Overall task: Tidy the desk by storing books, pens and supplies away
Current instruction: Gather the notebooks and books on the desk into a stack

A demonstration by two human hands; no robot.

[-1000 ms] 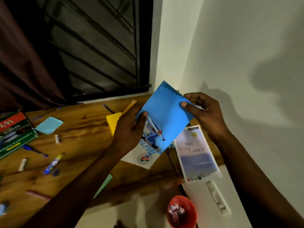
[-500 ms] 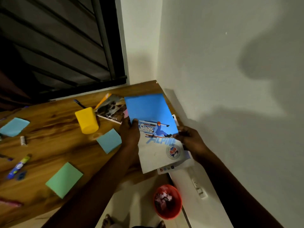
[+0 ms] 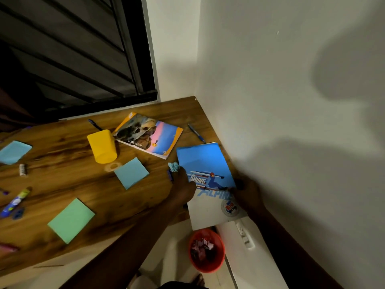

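Both hands are gripping a thin blue-and-white paperback book with a skier on its cover (image 3: 206,176), which is lying at the right end of the wooden bench (image 3: 62,184) against the white wall (image 3: 291,101), its near white part hanging over the bench edge. The left hand (image 3: 183,189) is closing on the book's left edge, thumb lying over the cover lettering and fingers hidden beneath. The right hand (image 3: 246,195) is pinching the book's right edge beside the wall; how far its fingers are curling under cannot be told.

Just beyond the left hand a small crumpled pale-blue paper ball (image 3: 174,166) is sitting on the bench. Further out from the left hand a second paperback with a rocky landscape and orange border (image 3: 149,135) is lying flat, and beside it, farther left, a yellow plastic cup (image 3: 102,146) is lying tilted on its side. A blue pen (image 3: 196,133) is lying beyond the held book, near the wall. To the left of the left hand a pale-blue square sticky pad (image 3: 131,173) and a green sticky pad (image 3: 71,220) are resting on the wood, with a blue-and-yellow glue stick (image 3: 15,202) well off to the far left. Below the hands, on the floor, a red plastic bin with scraps inside (image 3: 206,250) is standing.
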